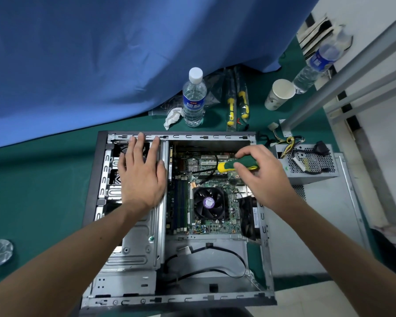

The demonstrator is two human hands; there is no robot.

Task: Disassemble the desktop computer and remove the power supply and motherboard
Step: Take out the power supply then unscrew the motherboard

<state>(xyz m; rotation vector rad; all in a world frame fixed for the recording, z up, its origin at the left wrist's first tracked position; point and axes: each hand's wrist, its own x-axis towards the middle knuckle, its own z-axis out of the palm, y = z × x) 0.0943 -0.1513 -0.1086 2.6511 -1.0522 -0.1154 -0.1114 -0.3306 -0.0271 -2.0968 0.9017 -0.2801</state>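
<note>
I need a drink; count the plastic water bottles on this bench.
2. One clear plastic water bottle with white cap stands behind the open computer case; another clear bottle lies far right by the paper cup.

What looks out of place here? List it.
A water bottle lies tipped on its side at the far right, unlike the upright bottle. A crumpled tissue sits beside that one. The power supply rests outside the case, its cables loose.

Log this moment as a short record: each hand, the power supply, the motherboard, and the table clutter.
left hand: flat, fingers straight, resting on the drive cage
right hand: grips a screwdriver over the motherboard
power supply: out, right of the case
motherboard: in the case
clutter: two bottles, cup, spare screwdrivers
</note>
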